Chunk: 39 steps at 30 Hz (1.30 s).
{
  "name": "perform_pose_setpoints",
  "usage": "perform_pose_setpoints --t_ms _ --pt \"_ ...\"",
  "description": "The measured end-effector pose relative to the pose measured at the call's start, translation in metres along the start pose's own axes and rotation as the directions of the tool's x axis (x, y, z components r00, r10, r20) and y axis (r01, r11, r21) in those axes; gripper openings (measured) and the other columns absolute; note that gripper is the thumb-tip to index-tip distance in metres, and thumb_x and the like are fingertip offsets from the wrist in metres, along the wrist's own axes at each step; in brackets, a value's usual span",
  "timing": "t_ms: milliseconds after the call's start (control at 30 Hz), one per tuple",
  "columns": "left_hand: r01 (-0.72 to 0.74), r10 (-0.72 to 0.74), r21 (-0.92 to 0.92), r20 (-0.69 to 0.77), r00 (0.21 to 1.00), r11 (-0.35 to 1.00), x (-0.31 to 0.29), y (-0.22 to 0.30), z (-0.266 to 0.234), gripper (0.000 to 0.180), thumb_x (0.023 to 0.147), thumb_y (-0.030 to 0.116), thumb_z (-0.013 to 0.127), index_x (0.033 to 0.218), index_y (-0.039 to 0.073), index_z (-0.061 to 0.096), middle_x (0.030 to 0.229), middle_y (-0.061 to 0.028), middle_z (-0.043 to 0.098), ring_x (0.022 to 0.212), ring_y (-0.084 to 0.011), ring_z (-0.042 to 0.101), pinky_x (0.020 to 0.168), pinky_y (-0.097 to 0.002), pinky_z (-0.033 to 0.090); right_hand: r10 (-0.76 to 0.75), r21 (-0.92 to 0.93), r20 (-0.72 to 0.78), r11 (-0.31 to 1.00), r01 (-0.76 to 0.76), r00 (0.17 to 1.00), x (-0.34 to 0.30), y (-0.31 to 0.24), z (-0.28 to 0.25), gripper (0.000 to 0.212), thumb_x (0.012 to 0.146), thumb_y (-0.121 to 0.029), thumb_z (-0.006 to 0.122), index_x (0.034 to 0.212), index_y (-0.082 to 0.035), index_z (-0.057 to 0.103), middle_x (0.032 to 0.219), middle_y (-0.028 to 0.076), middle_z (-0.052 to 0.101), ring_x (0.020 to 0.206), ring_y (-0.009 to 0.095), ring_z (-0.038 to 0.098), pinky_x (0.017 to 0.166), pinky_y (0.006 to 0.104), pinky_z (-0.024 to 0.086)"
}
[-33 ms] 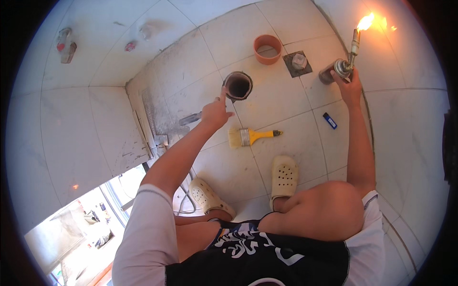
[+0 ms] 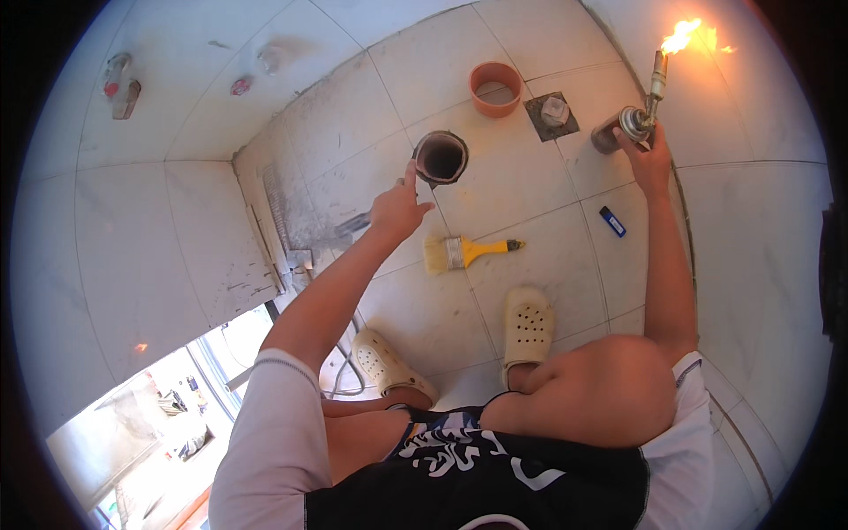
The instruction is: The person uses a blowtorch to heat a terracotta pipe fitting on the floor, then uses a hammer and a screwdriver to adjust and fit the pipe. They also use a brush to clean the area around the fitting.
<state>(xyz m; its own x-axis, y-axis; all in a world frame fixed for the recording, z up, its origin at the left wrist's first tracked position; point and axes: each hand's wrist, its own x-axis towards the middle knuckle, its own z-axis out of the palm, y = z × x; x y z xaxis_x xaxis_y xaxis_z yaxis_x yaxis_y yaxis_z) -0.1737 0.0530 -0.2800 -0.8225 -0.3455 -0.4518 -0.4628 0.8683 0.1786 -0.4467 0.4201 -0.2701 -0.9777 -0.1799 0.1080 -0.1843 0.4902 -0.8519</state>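
Observation:
With its index finger stretched out to the rim of an open drain pipe (image 2: 424, 177) in the floor, my left hand (image 2: 399, 210) holds nothing; the thumb also sticks out. My right hand (image 2: 647, 159) is closed around a gas torch (image 2: 632, 120), a canister with a burner nozzle on top. A bright flame (image 2: 682, 37) burns from the nozzle tip close to the right wall. Below the pipe, a paintbrush (image 2: 473, 253) with a yellow handle and pale bristles lies flat. A dark blue lighter-like piece (image 2: 612, 222) rests on the tiles below my right hand.
An orange-brown pipe ring (image 2: 495, 109) stands near the far wall. Beside it, a whitish plug (image 2: 555, 111) sits in a square floor cutout. A grey flat tool (image 2: 351, 225) lies left of my left hand. My cream clogs (image 2: 530, 327) are on the floor; a doorway opens lower left.
The flame has changed shape slightly. Both hands stay in nearly the same place.

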Motion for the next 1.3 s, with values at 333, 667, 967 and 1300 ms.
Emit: perform_pose_setpoints --t_ms 333,667,967,1300 --pt "-0.05 0.073 -0.427 0.038 0.997 0.903 0.019 0.057 0.006 0.04 0.086 0.04 0.072 0.096 0.002 0.064 0.085 -0.0184 0.07 0.085 -0.0348 0.069 0.077 -0.043 0.054 -0.005 -0.025 -0.022 1.0 0.004 1.0 0.004 0.006 0.002 0.07 0.08 -0.031 0.086 0.133 0.0 0.054 0.12 0.014 0.067 0.112 0.022 0.065 0.094 0.0363 0.056" --pt "0.249 0.098 -0.574 0.506 0.857 0.78 -0.096 -0.025 -0.071 0.052 0.099 0.05 0.057 0.079 0.003 0.063 0.066 -0.0045 0.057 0.06 -0.014 0.052 0.057 -0.0313 0.043 0.415 -0.544 0.355 0.821 -0.176 0.837 -0.045 -0.021 -0.007 0.035 0.09 -0.026 0.07 0.109 0.004 0.069 0.087 0.017 0.074 0.08 0.023 0.071 0.073 0.0358 0.054" --pt "0.601 0.057 -0.726 0.652 0.756 0.334 -0.153 -0.078 -0.042 0.049 0.105 0.047 0.047 0.087 0.004 0.063 0.068 -0.0021 0.054 0.052 -0.0112 0.044 0.05 -0.0277 0.037 0.382 -0.379 0.417 0.898 -0.224 0.825 -0.048 -0.026 0.015 0.03 0.088 -0.025 0.072 0.097 0.004 0.07 0.082 0.015 0.073 0.073 0.021 0.07 0.069 0.0314 0.054" --pt "0.511 -0.046 -0.626 0.605 0.795 0.589 -0.166 -0.08 -0.091 0.042 0.105 0.041 0.05 0.088 0.004 0.064 0.067 0.0012 0.053 0.056 -0.008 0.041 0.051 -0.0255 0.035 0.067 -0.222 -0.285 0.966 -0.133 0.956 -0.028 -0.074 -0.02 0.059 0.079 -0.046 0.084 0.105 0.003 0.064 0.09 0.012 0.071 0.079 0.019 0.069 0.073 0.0319 0.056"
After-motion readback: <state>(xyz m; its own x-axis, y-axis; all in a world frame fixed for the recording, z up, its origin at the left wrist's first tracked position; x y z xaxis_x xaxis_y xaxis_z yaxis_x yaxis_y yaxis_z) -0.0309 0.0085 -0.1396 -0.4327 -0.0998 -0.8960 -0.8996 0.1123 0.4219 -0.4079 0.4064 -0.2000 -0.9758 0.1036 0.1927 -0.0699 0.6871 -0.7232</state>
